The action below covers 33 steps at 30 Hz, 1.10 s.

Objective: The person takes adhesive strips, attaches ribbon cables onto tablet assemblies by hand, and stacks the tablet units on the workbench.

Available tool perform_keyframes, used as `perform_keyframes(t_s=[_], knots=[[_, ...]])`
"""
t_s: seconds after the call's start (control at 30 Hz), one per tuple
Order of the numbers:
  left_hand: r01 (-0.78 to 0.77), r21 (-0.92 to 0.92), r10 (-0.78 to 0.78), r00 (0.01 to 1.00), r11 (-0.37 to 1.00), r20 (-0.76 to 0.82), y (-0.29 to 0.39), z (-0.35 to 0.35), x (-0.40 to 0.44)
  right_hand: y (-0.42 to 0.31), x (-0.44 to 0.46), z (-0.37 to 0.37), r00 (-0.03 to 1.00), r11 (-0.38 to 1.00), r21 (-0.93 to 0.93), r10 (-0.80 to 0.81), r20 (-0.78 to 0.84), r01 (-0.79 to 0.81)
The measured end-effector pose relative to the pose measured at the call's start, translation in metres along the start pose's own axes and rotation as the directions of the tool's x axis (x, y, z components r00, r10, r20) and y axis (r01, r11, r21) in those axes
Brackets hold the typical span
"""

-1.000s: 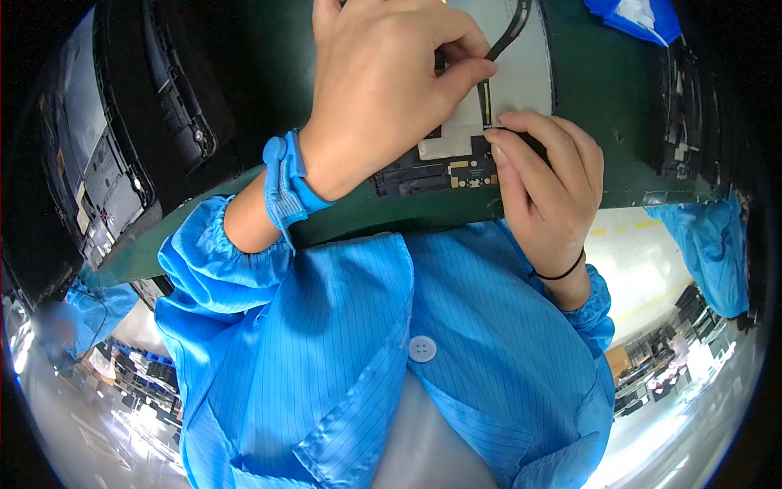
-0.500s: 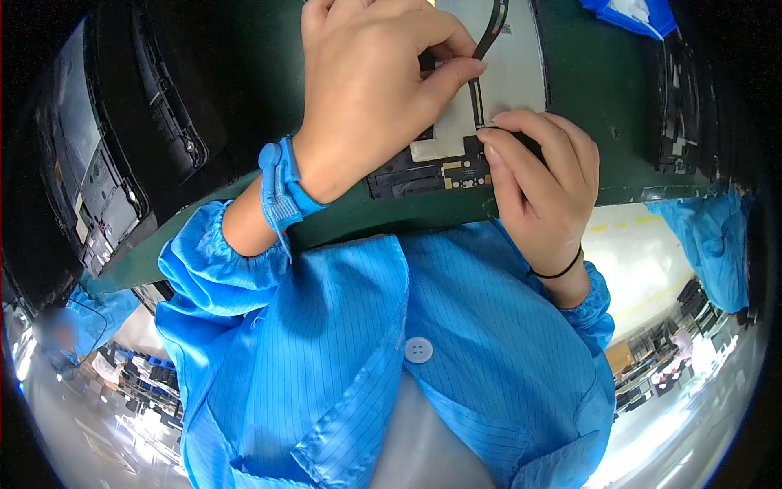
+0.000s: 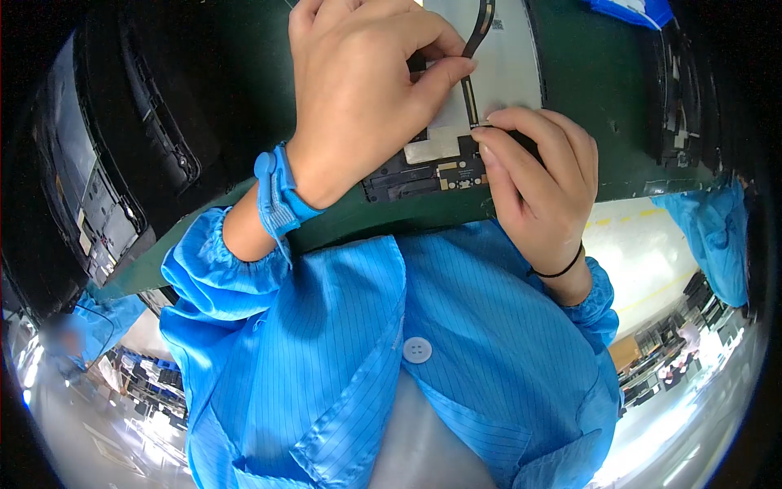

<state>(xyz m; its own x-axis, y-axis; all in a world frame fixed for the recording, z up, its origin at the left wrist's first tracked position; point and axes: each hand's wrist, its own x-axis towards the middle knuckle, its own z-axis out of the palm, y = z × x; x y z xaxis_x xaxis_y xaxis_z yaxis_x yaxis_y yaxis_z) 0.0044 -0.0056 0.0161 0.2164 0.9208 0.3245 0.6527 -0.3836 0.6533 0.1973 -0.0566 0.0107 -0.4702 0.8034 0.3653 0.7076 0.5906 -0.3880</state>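
A flat device panel (image 3: 513,73) with a pale back lies on the green table, its dark lower edge carrying a small circuit board (image 3: 462,174). My left hand (image 3: 358,90), with a blue wrist strap (image 3: 277,191), pinches a thin black flex strip (image 3: 470,99) between thumb and forefinger. The strip's upper part curves up past the fingers. At the strip's lower end, by the board, is my right hand (image 3: 542,167), thumb and forefinger pressed together; what they grip is too small to tell. A silvery patch (image 3: 432,147) sits left of the strip.
Black frames with device panels (image 3: 102,196) stand at the left. More dark panels (image 3: 680,106) are at the right, below a blue bag (image 3: 635,10). Blue-clothed persons (image 3: 106,322) (image 3: 713,236) show at both sides. The green table edge (image 3: 350,224) runs before my body.
The panel and both hands appear slightly further left in view. My left hand keeps its pinch on the strip, and my right fingers stay at its lower end.
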Motion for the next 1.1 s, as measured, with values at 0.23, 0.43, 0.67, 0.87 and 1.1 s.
perform_keyframes(t_s=[0.23,0.43,0.67,0.87,1.1], knots=[[-0.068,-0.117,0.058,0.995,0.991,-0.086,-0.007,0.008,0.002,-0.001,0.002,-0.002,0.999,0.996,-0.081,-0.039,0.033,0.041],[-0.01,-0.113,0.005,0.999,0.994,-0.043,0.002,-0.002,0.005,-0.004,0.012,-0.012,0.968,0.985,-0.068,-0.14,0.206,0.157],[0.093,-0.006,-0.092,0.993,0.996,0.077,0.005,-0.009,0.0,-0.011,0.028,-0.012,0.956,0.969,-0.209,-0.068,0.284,0.131],[0.048,-0.193,-0.1,0.958,0.98,-0.268,-0.007,0.003,-0.02,0.039,0.05,-0.002,0.982,0.997,0.077,-0.023,0.185,0.008],[0.141,0.367,-0.204,0.969,0.92,0.141,-0.016,-0.009,-0.092,0.065,0.023,0.018,0.98,0.983,-0.031,0.184,0.071,-0.182]])
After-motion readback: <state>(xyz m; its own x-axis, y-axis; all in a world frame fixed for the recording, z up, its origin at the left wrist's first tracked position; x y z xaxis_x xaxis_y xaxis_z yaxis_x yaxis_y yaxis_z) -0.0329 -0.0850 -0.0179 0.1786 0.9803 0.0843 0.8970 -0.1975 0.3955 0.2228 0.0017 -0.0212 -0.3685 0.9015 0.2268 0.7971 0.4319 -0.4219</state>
